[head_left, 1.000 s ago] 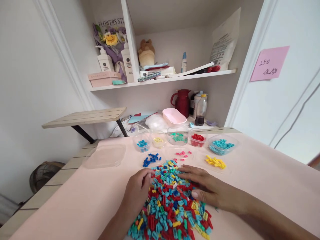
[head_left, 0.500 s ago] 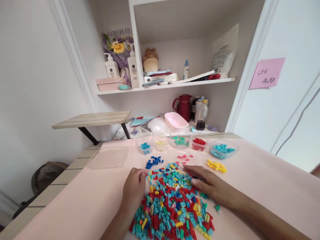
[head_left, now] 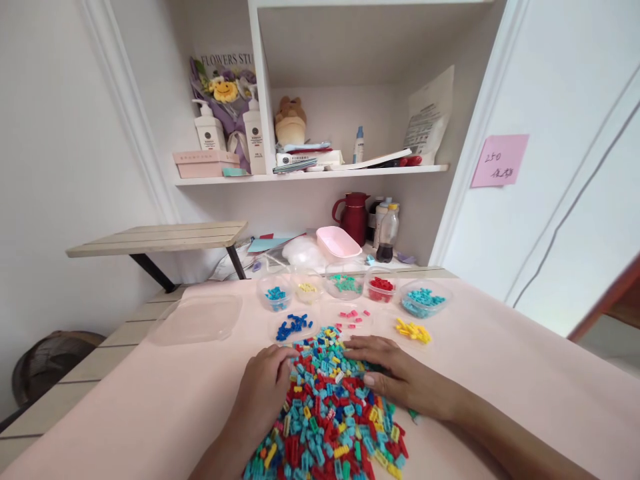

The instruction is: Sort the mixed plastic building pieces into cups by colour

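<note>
A heap of small plastic building bricks [head_left: 325,413] in red, light blue, yellow, green and other colours lies before me. At its upper left edge is my left hand [head_left: 264,383], its fingers curled inward and the thumb close to the index finger; anything between the fingertips is hidden. My right hand [head_left: 407,380] rests along the heap's right side, fingers stretched over the bricks and thumb apart. Just beyond the hands lie dark blue bricks [head_left: 294,327], pink bricks [head_left: 353,315] and yellow bricks [head_left: 413,331] on shallow clear trays.
Behind these stand clear tubs, among them one of red bricks [head_left: 381,289] and one of turquoise bricks [head_left: 423,299]. A clear lid [head_left: 200,319] lies at left. Further back are a pink basin [head_left: 339,243], a dark red jug [head_left: 355,219] and a bottle [head_left: 388,235].
The camera view has shifted. My right hand drew its fingers back at half a second ago and now stretches them over the bricks again. My left hand stays at the heap's left edge.
</note>
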A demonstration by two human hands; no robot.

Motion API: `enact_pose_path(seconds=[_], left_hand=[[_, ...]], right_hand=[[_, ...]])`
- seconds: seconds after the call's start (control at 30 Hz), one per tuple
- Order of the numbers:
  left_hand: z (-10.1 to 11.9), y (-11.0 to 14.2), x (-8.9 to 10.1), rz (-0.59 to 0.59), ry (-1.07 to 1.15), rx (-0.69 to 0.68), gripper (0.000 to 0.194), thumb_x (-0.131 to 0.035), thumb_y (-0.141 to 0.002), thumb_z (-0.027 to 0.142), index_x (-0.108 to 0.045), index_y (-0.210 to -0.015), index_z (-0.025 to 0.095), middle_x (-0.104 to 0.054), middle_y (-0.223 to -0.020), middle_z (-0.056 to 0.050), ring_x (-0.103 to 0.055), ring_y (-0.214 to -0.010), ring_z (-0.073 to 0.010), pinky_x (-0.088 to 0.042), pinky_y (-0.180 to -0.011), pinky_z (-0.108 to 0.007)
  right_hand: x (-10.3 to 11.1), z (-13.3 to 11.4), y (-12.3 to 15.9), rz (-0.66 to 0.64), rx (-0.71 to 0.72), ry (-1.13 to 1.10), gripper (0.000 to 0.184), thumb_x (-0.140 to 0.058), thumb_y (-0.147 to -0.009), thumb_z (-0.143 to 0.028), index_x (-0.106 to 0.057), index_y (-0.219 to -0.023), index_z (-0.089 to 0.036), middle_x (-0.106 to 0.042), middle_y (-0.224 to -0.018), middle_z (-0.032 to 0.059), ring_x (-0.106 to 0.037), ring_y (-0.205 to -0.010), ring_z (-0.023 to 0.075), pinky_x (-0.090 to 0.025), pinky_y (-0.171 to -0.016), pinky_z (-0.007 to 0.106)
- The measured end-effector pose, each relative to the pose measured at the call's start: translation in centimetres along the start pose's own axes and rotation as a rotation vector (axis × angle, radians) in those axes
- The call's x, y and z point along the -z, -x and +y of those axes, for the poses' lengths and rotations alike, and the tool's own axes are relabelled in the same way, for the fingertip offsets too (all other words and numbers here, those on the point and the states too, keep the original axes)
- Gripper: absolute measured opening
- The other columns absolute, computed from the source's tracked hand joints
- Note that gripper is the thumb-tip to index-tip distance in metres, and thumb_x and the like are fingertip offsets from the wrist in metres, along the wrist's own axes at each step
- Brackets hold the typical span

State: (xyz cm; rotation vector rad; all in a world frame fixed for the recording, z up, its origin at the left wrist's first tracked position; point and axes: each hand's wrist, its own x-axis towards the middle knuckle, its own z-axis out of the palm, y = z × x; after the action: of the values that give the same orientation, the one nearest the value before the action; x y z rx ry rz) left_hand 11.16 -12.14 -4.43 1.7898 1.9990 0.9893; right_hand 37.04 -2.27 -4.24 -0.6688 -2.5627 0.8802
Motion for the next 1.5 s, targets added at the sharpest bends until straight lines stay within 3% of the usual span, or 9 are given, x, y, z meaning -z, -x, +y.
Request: enact_pose_path(seconds=[0.13, 0.3, 0.5, 0.67, 0.87, 1.07, 1.2, 1.3, 1.5], left_hand=[[0.3, 0.0, 0.1, -0.011, 0.032, 0.007, 0.032, -0.038, -0.086, 0.027, -0.070, -0.089, 0.024, -0.071, -0.092, -0.003, -0.065, -0.088, -0.0189, -0.048, -0.078, -0.030], [0.3, 0.0, 0.2, 0.000, 0.062, 0.071, 0.032, -0.037, -0.087, 0.033, -0.066, -0.097, 0.022, -0.069, -0.075, -0.002, -0.064, -0.067, -0.0175, -0.048, -0.065, -0.028], [-0.3, -0.1, -0.1, 0.015, 0.136, 0.099, 0.033, -0.038, -0.088, 0.038, -0.065, -0.100, 0.023, -0.060, -0.065, 0.002, -0.058, -0.058, -0.0157, -0.046, -0.058, -0.026], [-0.2, -0.2, -0.1, 0.012, 0.163, 0.122, 0.034, -0.040, -0.087, 0.040, -0.065, -0.103, 0.023, -0.059, -0.064, 0.003, -0.058, -0.059, -0.0157, -0.046, -0.057, -0.025], [-0.1, -0.2, 0.1, 0.025, 0.143, 0.132, 0.035, -0.043, -0.084, 0.043, -0.067, -0.100, 0.024, -0.063, -0.064, 0.003, -0.060, -0.059, -0.0171, -0.046, -0.058, -0.026], [0.2, -0.4, 0.0, 0.019, 0.106, 0.132, 0.036, -0.042, -0.084, 0.044, -0.067, -0.101, 0.024, -0.064, -0.065, 0.003, -0.062, -0.061, -0.0176, -0.046, -0.059, -0.026], [-0.1, -0.5, 0.0, 0.034, 0.135, 0.139, 0.034, -0.044, -0.083, 0.043, -0.067, -0.099, 0.024, -0.061, -0.062, 0.003, -0.060, -0.059, -0.0171, -0.044, -0.058, -0.026], [-0.6, -0.5, -0.1, 0.055, 0.286, 0.186, 0.031, -0.048, -0.080, 0.041, -0.067, -0.095, 0.022, -0.059, -0.061, 0.004, -0.055, -0.054, -0.0153, -0.042, -0.053, -0.025], [-1.3, -0.6, -0.4, 0.150, 0.469, 0.256, 0.029, -0.045, -0.076, 0.036, -0.065, -0.090, 0.020, -0.055, -0.063, 0.004, -0.052, -0.048, -0.0120, -0.039, -0.043, -0.022]], right_hand=[[0.6, -0.5, 0.1, -0.030, 0.013, -0.119, 0.043, -0.047, -0.089, -0.049, -0.058, -0.126, -0.030, -0.051, -0.136, 0.0058, -0.043, -0.127, 0.0273, -0.033, -0.107, 0.045], [1.2, -1.0, 0.3, -0.007, -0.021, -0.351, 0.040, -0.047, -0.089, -0.051, -0.066, -0.115, -0.028, -0.061, -0.125, 0.0061, -0.053, -0.118, 0.0267, -0.038, -0.103, 0.044], [2.2, -0.3, 0.7, 0.280, -0.164, -0.588, 0.042, -0.047, -0.088, -0.053, -0.069, -0.106, -0.021, -0.067, -0.113, 0.0095, -0.057, -0.111, 0.0267, -0.039, -0.100, 0.047], [2.0, 0.8, 0.3, 0.452, -0.211, -0.668, 0.045, -0.049, -0.087, -0.055, -0.069, -0.101, -0.018, -0.071, -0.097, 0.0102, -0.063, -0.096, 0.0234, -0.044, -0.093, 0.043], [2.7, 0.7, 0.5, 0.505, -0.231, -0.613, 0.041, -0.052, -0.085, -0.052, -0.068, -0.099, -0.017, -0.070, -0.087, 0.0076, -0.063, -0.081, 0.0175, -0.048, -0.076, 0.034], [2.9, 0.5, 0.6, 0.501, -0.216, -0.610, 0.034, -0.050, -0.088, -0.046, -0.066, -0.097, -0.017, -0.066, -0.077, 0.0039, -0.059, -0.063, 0.0127, -0.044, -0.057, 0.026], [1.8, 0.6, 0.5, 0.429, -0.220, -0.382, 0.032, -0.046, -0.089, -0.041, -0.067, -0.097, -0.017, -0.066, -0.076, 0.0041, -0.059, -0.064, 0.0141, -0.044, -0.057, 0.026], [0.8, 0.7, 0.2, 0.436, -0.180, -0.159, 0.029, -0.046, -0.089, -0.035, -0.068, -0.099, -0.020, -0.067, -0.084, 0.0050, -0.061, -0.070, 0.0158, -0.047, -0.064, 0.027], [0.8, 0.1, -2.0, 0.388, -0.235, 0.012, 0.040, -0.035, -0.087, -0.021, -0.062, -0.116, -0.024, -0.064, -0.091, 0.0044, -0.061, -0.071, 0.0151, -0.048, -0.067, 0.028]])
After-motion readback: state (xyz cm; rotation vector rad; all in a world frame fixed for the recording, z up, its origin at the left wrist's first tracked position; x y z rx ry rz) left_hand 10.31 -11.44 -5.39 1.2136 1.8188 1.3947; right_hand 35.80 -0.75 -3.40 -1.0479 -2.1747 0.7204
